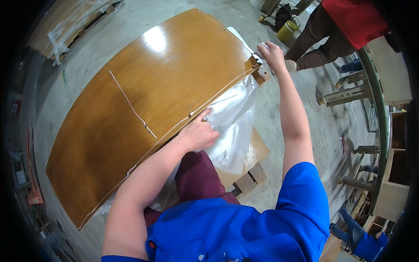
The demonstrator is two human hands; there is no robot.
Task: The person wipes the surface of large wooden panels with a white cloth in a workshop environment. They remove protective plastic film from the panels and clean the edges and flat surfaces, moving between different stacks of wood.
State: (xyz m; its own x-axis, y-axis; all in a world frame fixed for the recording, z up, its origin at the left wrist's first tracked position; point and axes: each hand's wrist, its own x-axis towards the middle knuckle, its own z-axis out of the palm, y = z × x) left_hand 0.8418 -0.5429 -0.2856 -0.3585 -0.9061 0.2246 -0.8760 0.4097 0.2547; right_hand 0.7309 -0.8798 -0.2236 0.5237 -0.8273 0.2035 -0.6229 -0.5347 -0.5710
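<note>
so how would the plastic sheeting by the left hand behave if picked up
The translucent plastic sheeting is probably floppy, judging by its loose folds; likely light, since it looks thin; and perhaps slippery, given its sheen.

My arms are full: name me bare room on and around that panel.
Bare: the panel between short cord and right hand; floor between panel and stack. Crowded: panel's near side, with left hand and plastic.
</note>
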